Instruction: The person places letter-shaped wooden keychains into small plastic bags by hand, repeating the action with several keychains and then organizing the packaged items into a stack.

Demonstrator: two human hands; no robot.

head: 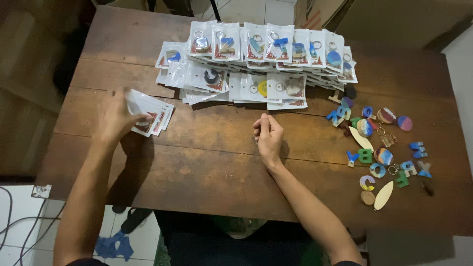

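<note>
Right hand (268, 134): loosely fisted, apparently empty, resting mid-table (212, 162); left hand (116, 116): clasped on small stack of card packets (150, 113), lying just right of it; bagged keychains (256, 64) beyond.

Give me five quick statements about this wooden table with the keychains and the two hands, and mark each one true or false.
1. The left hand rests on a small stack of white cards. True.
2. The right hand is spread flat and open on the table. False: its fingers are curled in, loosely closed, with nothing visible in it.
3. The packaged keychains lie in overlapping rows at the far side of the table. True.
4. The loose letter keychains lie beside the left hand. False: they are scattered on the right side, beyond the right hand.
5. The two hands touch each other. False: they are well apart.
</note>
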